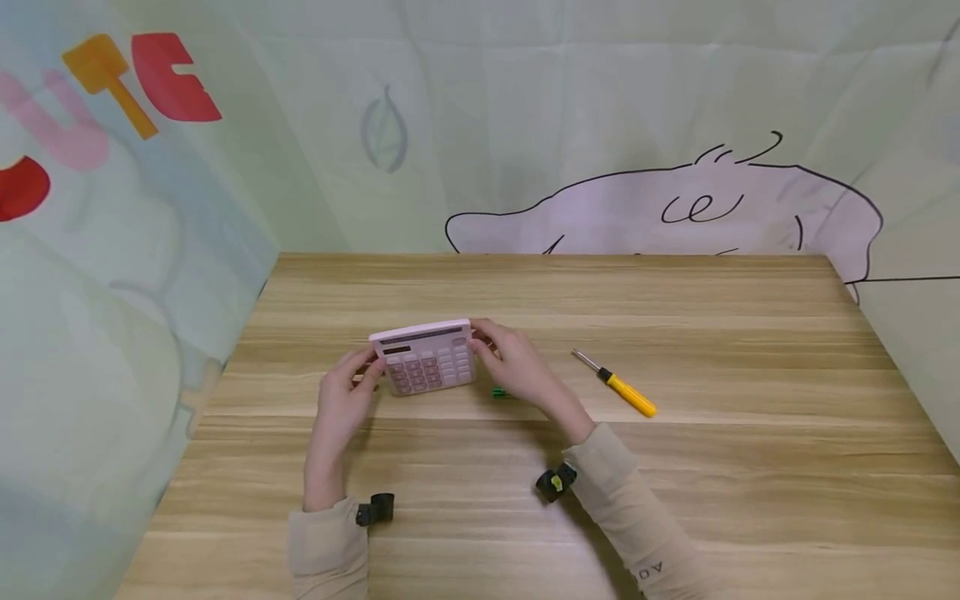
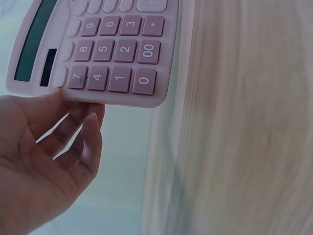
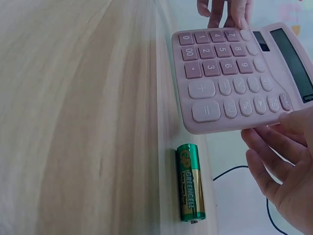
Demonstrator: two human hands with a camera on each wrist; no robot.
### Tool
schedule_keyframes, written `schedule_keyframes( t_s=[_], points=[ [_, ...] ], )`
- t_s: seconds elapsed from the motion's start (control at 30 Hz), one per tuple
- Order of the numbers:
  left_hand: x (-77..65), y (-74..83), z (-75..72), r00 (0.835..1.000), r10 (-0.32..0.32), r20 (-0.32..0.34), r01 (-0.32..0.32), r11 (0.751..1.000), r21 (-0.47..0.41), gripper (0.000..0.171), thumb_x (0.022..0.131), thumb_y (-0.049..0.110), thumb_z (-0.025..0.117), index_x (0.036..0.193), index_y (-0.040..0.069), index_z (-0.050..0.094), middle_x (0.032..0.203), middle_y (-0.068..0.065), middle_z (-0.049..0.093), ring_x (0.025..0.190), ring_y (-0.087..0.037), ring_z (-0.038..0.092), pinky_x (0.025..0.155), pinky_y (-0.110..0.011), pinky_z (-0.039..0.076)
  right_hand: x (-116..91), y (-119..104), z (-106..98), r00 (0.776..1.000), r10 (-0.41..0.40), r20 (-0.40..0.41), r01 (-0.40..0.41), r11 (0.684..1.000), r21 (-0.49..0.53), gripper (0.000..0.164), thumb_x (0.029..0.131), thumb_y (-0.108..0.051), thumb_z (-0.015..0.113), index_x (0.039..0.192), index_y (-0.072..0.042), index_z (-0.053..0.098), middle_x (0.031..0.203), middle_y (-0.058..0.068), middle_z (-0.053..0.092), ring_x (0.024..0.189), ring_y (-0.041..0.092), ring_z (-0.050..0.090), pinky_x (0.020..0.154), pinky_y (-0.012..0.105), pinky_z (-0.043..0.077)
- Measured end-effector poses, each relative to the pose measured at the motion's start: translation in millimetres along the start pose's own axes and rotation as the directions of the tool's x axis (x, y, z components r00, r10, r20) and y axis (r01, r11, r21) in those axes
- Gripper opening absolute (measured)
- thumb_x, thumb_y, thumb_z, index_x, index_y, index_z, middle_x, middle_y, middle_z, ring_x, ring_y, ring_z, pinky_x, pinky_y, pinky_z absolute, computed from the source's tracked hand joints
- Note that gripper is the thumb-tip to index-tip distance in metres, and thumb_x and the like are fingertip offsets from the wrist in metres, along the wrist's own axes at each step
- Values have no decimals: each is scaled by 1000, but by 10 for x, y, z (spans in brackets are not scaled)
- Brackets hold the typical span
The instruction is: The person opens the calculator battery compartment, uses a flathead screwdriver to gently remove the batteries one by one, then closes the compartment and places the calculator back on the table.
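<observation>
A pink calculator (image 1: pixel 429 360) is held tilted up over the table, its keys and dark display facing me. My left hand (image 1: pixel 348 392) pinches its left edge, thumb at the front and fingers behind. On the opposite edge, my right hand (image 1: pixel 517 362) grips it the same way near the top corner. In the right wrist view a green and gold battery (image 3: pixel 190 183) lies on the table below the calculator; the head view shows just part of it beside the right hand. The calculator's back is hidden.
A screwdriver (image 1: pixel 615 383) with a yellow handle lies to the right of my right hand. The wooden table (image 1: pixel 750 500) reaches back to a printed cloth backdrop (image 1: pixel 525 108). Dark wrist cameras sit on both sleeves.
</observation>
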State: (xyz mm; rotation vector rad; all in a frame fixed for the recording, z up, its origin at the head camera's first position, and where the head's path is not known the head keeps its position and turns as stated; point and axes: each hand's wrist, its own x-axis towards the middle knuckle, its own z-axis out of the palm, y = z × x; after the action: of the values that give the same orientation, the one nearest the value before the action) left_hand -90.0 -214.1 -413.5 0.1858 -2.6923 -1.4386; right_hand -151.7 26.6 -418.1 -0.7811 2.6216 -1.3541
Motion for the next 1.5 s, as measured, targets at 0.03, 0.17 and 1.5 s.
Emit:
schedule_keyframes(
  t_s=[0.03, 0.17, 1.5],
  points=[
    [2, 2, 5, 1000, -4, -5, 4, 1000, -7, 36, 99, 12, 50, 131, -3, 55, 122, -21, 61, 107, -31, 59, 78, -19, 54, 2, 0, 5, 1000, 10, -7, -10, 1000, 2, 36, 99, -18, 50, 134, -7, 53, 110, 10, 70, 96, 17, 65, 85, 27, 55],
    [5, 4, 26, 1000, -11, -26, 10, 999, -31, 35, 98, 12, 52, 129, -4, 57, 121, -22, 61, 106, -32, 61, 73, -10, 50, 10, 4, 29, 999, 39, -34, -38, 999, 22, 37, 98, -16, 52, 134, -6, 54, 108, 11, 71, 92, 18, 66, 81, 26, 55],
    [28, 165, 303, 944, -256, -208, 239, 965, -104, 38, 93, 10, 56, 129, -2, 57, 118, -25, 64, 103, -33, 62, 92, -41, 52, 11, -10, 128, 995, 91, -51, -88, 994, 70, 50, 91, -4, 54, 140, 2, 45, 118, 17, 62, 103, 25, 64, 88, 30, 56]
  ],
)
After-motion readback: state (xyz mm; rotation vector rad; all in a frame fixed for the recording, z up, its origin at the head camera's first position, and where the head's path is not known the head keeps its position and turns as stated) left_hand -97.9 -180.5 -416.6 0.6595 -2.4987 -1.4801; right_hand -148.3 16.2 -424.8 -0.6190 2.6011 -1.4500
